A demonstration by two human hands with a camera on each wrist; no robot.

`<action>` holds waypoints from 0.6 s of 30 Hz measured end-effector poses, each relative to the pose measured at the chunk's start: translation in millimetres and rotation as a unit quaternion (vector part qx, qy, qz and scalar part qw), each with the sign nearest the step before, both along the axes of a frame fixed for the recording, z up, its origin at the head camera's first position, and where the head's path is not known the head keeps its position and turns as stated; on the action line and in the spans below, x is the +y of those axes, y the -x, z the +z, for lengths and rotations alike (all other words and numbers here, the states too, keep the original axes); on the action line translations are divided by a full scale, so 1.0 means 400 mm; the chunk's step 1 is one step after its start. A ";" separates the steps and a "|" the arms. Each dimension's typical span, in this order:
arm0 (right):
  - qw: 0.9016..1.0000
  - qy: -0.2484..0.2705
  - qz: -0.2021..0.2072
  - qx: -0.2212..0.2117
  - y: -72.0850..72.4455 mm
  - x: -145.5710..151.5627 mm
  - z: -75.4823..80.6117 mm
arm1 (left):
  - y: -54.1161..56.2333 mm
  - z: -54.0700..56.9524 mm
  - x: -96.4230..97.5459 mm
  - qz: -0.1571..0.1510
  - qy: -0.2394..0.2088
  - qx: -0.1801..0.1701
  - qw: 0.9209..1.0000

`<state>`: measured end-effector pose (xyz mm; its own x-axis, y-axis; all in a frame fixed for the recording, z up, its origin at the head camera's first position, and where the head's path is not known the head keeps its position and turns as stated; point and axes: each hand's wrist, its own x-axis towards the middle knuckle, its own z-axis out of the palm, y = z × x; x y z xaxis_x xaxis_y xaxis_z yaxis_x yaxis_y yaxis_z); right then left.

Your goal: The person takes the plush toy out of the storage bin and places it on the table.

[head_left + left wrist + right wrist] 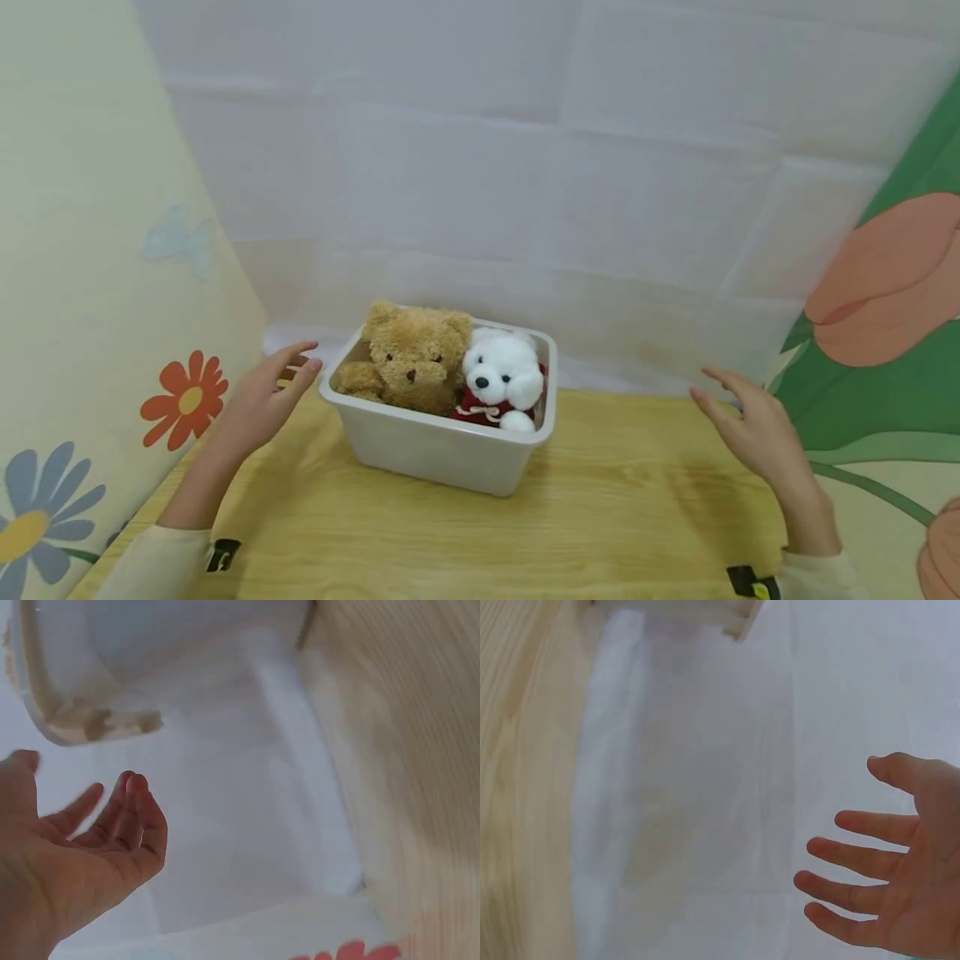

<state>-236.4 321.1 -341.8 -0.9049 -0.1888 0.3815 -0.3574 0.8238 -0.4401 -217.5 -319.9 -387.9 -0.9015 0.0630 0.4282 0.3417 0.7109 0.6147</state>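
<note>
A pale plastic bin (442, 450) stands on the wooden table with two plush toys inside. The brown teddy bear (416, 358) sits on its left side. Beside it is a white plush dog or bear (501, 371) in a red top with a light bow. My left hand (262, 400) hovers just left of the bin's rim, fingers loosely bent and holding nothing; the left wrist view shows a small gap between that hand (97, 855) and the bin (67, 735). Well to the right of the bin, my right hand (757, 429) is raised above the table, its fingers (855, 859) spread and empty.
The wooden table (622, 517) runs back to a creased white cloth (480, 167). A cream panel with painted flowers (97, 292) borders the left side. On the right is a panel with large painted tulips (892, 283).
</note>
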 end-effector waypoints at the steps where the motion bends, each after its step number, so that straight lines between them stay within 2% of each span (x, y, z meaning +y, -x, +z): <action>1: 1.000 0.011 0.009 0.002 -0.005 -0.012 0.006 | 0.000 0.005 0.006 0.002 -0.024 -0.016 1.000; 3: 0.999 0.033 0.032 0.003 -0.015 -0.038 0.018 | 0.000 0.012 0.016 0.007 -0.055 -0.038 0.998; 7: 0.994 0.059 0.090 -0.031 -0.031 -0.081 0.051 | 0.010 0.007 0.033 -0.002 -0.089 -0.076 0.993; 11: 0.988 0.056 0.135 -0.046 -0.029 -0.135 0.090 | 0.014 0.010 0.044 -0.010 -0.116 -0.104 0.988; 13: 0.987 0.046 0.151 -0.040 -0.022 -0.165 0.109 | 0.014 0.013 0.049 -0.012 -0.148 -0.129 0.980; 18: 0.983 0.020 0.181 -0.036 0.003 -0.241 0.148 | 0.027 0.022 0.070 -0.008 -0.235 -0.189 0.953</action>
